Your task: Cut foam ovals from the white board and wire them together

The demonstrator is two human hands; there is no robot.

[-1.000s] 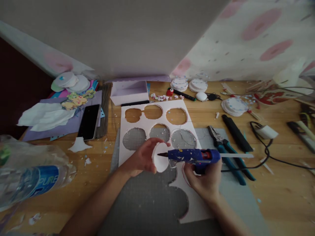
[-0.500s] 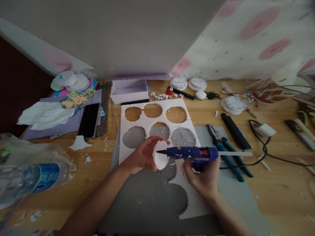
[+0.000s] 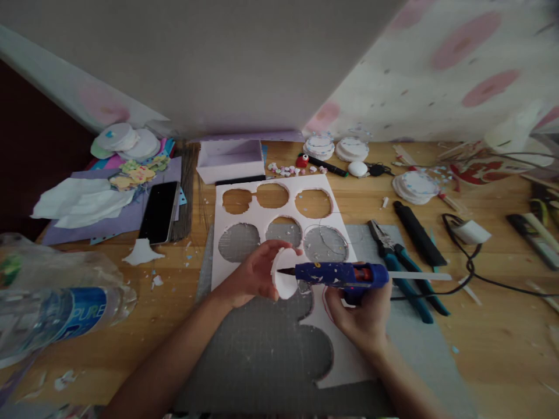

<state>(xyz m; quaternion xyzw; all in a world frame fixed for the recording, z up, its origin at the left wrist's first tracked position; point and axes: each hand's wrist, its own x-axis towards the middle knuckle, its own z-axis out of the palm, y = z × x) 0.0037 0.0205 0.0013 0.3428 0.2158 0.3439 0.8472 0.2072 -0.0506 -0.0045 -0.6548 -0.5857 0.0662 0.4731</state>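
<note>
- Two hands are at work, each filled with one thing.
- The left hand (image 3: 255,278) pinches one white disc (image 3: 287,285) by its edge, fingers curved and thumb below; the disc stands tilted, its face to the right.
- The right hand (image 3: 364,317) is wrapped round the handle of one blue glue gun (image 3: 323,273). Its dark nozzle points left, in front of the disc's face; whether the tip touches cannot be told.
- One pale glue stick (image 3: 421,276) juts from the gun's back.
- Beneath the hands lies one white sheet (image 3: 345,355), with three holes in its far row, two of them nearly joined, and three in the next. Nearer cut-outs are partly hidden and cannot be counted.
- The sheet lies partly on one grey mat (image 3: 244,361), partly on the worktop (image 3: 489,349).
- Right of the sheet are one pair of pliers (image 3: 388,250) with two teal handles, one black-handled tool (image 3: 419,233) and one white plug (image 3: 471,231).
- Three stacks of blue-dotted white discs stand farther back: two side by side near the wall (image 3: 318,152), one (image 3: 416,187) nearer on the right.
- On the left are one phone (image 3: 159,212) and one bottle (image 3: 82,311).
- One open box (image 3: 230,173) sits behind the sheet.
</note>
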